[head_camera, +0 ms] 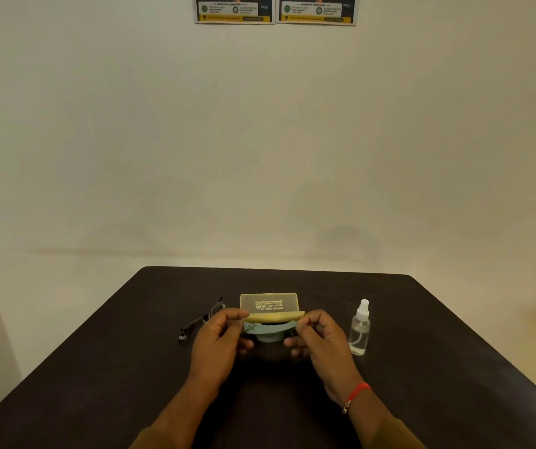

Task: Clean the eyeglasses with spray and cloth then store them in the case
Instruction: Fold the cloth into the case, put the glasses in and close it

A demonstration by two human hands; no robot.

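We judge the task barely begun: our left hand (219, 335) and right hand (317, 335) each pinch an end of the teal cloth (265, 328) before the open yellow case (270, 306). Eyeglasses (200, 320) lie untouched just left of the left hand; spray bottle (360, 328) stands right of the right hand. Nothing blocks either.
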